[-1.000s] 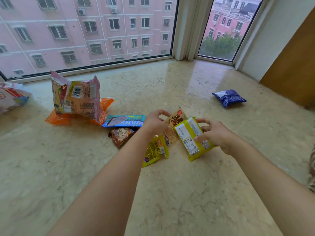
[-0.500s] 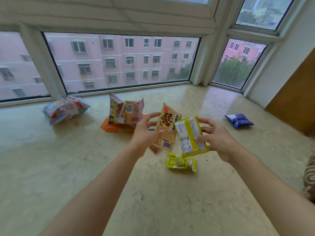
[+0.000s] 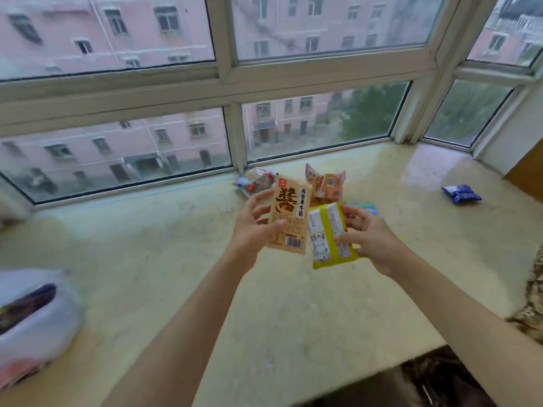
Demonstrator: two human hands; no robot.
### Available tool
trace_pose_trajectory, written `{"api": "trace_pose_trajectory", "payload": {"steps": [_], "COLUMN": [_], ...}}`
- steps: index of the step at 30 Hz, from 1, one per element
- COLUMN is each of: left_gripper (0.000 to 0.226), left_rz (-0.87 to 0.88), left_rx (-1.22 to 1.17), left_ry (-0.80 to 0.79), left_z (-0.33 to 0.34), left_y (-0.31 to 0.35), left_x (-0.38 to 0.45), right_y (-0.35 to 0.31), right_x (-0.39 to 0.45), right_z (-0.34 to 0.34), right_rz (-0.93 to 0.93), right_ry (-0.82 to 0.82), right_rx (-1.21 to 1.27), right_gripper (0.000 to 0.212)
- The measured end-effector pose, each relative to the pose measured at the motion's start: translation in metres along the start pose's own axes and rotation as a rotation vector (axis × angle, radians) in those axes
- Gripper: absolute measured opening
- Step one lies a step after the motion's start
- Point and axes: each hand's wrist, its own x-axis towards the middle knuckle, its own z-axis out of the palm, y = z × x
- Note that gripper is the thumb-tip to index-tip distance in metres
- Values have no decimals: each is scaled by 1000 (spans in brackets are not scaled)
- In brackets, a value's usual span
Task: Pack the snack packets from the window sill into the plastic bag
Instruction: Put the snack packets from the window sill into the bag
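Both hands are raised above the marble window sill (image 3: pixel 176 259), each holding one snack packet. The left hand (image 3: pixel 254 227) grips a tan packet (image 3: pixel 291 218) with dark characters and a barcode, thumb across its front and fingers curled behind its left edge, so the packet stands nearly upright. The right hand (image 3: pixel 370 236) pinches a yellow packet (image 3: pixel 329 236) by its right side, printed back facing the camera — its top left corner overlaps the tan packet's lower right edge. Behind the hands, more packets lie on the sill near the glass: a pink packet (image 3: pixel 326 183) standing crumpled, a pale red-and-white packet (image 3: pixel 254 180) just left of it, and a blue-green packet (image 3: pixel 364 207) peeking out past the right fingers. A dark blue packet (image 3: pixel 461 193) lies well apart toward the right corner. The plastic bag (image 3: pixel 32 321) — blurred, whitish, with dark contents showing through — sits at the left edge of the sill, well apart from both hands.
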Motion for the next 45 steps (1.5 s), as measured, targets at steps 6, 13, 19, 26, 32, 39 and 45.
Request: {"api": "trace_pose_trajectory", "payload": {"steps": [6, 13, 19, 26, 32, 39, 45], "left_gripper": [63, 60, 61, 60, 61, 58, 56], "left_rz": [-25, -35, 2, 0, 15, 72, 92], "left_rx": [-12, -81, -127, -142, -190, -247, -243], "left_ry": [59, 118, 185, 305, 417, 505, 540], "left_z": [-44, -46, -48, -66, -112, -207, -325], "left_y": [50, 54, 43, 32, 35, 44, 54], "left_x": [-77, -133, -178, -241, -294, -330, -356], "right_y": [-41, -46, -33, -27, -23, -31, -31], "right_x": [-62, -114, -140, -169, -192, -204, -218], "right_z": [36, 36, 47, 80, 137, 239, 363], "right_rz": [-28, 4, -28, -25, -8, -51, -46], "right_ry": [-60, -83, -117, -204, -313, -403, -429], "right_rx": [27, 30, 49, 86, 52, 33, 38], "right_gripper": [60, 61, 61, 62, 63, 62, 59]}}
